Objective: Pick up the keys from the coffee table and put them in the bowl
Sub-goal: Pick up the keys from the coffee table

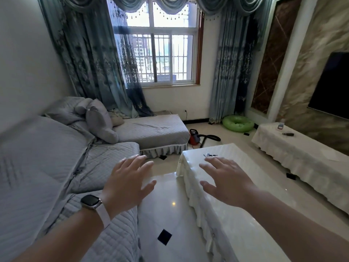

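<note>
Living room, seen from the head view. Table [245,214] draped in a pale glossy cloth with a scalloped hem runs from the lower right toward the room's centre. Keys [210,155] lie on the table's far end, a small dark bunch flat on the cloth; individual keys too small to make out. Right hand [225,181] held out over the table, palm down, fingers spread wide and holding nothing; its fingertips come just short of the keys on the near side, and contact with the cloth cannot be judged. Left hand [128,183] also palm down, fingers splayed and empty, off the table's left edge, above the gap of tiled floor [166,214] between table and sofa [105,163]. A watch [91,202] with a white strap sits on the left wrist. The sofa, under a grey quilted cover, lies left of the table, with a grey cushion [100,121] propped near its corner. Beyond the table's far end, on the floor, a red vacuum cleaner [193,138] with a black hose; farther right of that, a green inflatable ring [238,122] against the wall. Right of the table, across a strip of floor, a long low cabinet [302,159] under a similar pale cloth, with small objects on top, too blurred to identify. Window [164,53] with blue curtains behind everything.
</note>
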Demonstrator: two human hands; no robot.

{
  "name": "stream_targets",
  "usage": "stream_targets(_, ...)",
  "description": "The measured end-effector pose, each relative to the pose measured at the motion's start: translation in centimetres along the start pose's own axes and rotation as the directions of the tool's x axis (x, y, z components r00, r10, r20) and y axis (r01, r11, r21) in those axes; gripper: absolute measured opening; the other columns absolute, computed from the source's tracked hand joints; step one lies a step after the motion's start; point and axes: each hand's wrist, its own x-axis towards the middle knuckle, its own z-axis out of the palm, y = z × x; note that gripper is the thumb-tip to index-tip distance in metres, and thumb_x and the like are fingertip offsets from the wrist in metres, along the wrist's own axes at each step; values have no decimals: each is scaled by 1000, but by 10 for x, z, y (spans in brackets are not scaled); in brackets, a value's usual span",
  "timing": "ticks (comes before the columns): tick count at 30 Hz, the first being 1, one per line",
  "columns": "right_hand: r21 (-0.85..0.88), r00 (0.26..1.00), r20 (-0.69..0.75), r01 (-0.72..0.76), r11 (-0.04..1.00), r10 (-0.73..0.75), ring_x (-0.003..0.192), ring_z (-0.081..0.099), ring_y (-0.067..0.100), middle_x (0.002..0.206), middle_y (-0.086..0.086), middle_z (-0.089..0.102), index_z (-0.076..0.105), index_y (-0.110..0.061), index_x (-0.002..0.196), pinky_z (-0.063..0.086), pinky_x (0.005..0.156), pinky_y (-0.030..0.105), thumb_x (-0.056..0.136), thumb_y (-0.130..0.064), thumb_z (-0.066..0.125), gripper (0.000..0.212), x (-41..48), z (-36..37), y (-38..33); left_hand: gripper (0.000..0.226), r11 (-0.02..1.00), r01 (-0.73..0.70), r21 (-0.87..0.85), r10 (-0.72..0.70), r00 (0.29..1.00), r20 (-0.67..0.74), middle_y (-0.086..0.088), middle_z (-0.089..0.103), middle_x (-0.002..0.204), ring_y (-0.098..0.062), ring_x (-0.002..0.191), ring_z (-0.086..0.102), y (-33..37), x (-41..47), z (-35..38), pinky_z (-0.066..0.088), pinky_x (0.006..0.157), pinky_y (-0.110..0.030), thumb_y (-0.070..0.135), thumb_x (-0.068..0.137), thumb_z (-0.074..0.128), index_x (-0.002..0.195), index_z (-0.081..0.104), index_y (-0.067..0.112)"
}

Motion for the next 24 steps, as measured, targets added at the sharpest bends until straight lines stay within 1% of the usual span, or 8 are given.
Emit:
stream_targets(3,34,1000,-1,-7,999,7,126,49,30,135,8,56,57,-18,128,36,102,44,84,-57,35,63,39,21,33,56,1000,4,7,-5,1000,28,-6,58,134,-28,127,49,-4,44,26,37,104,-48,58,83,49,127,53,25)
stream_targets(7,64,1000,13,-6,998,6,120,55,33,130,11,60,62,-16,123,41,99,46,82,-54,40,60,91,47,87,56,999,11,39,-14,998,66,-6,57,136,-28,128,47,-10,111,57,37,105,-49,59,83,49,128,53,25)
stream_targets(12,50,998,36,43,998,-45,119,55,31,130,10,59,61,-17,120,43,95,45,82,-53,47,55,152,71,140,57,998,6,68,-12,997,77,-8,57,135,-30,127,49,-13,180,89,38,104,-49,58,83,47,127,54,23)
stream_targets(15,92,997,63,48,995,-54,126,47,30,138,9,52,56,-18,127,36,101,45,85,-48,51,53,179,88,152,57,999,19,47,-24,994,103,-9,58,135,-30,128,49,-21,207,110,34,106,-46,57,83,45,127,55,22)
stream_targets(17,98,996,67,57,994,-63,129,44,30,141,9,49,54,-18,130,33,104,44,85,-50,45,55,196,100,156,57,999,17,52,-23,993,113,-8,59,133,-29,126,50,-29,227,125,28,104,-42,57,82,45,126,56,23)
stream_targets(19,101,994,86,61,993,-69,131,42,30,143,9,48,53,-19,131,32,106,44,84,-53,38,59,218,113,163,57,999,22,29,-26,993,118,-8,60,132,-29,125,51,-41,249,144,27,103,-41,57,81,46,125,58,22)
stream_targets(21,98,992,110,50,994,-61,131,42,29,143,7,48,52,-20,132,32,106,45,85,-54,39,59,242,129,171,59,1000,24,3,-24,993,119,-8,60,132,-30,125,52,-57,269,165,27,103,-42,58,81,46,125,59,21)
stream_targets(24,99,994,102,20,995,-30,125,49,31,137,7,54,55,-20,127,38,100,46,85,-54,39,57,279,151,180,59,1000,6,-21,-3,992,125,-8,60,132,-30,125,51,-85,300,199,29,103,-42,57,83,44,126,59,20)
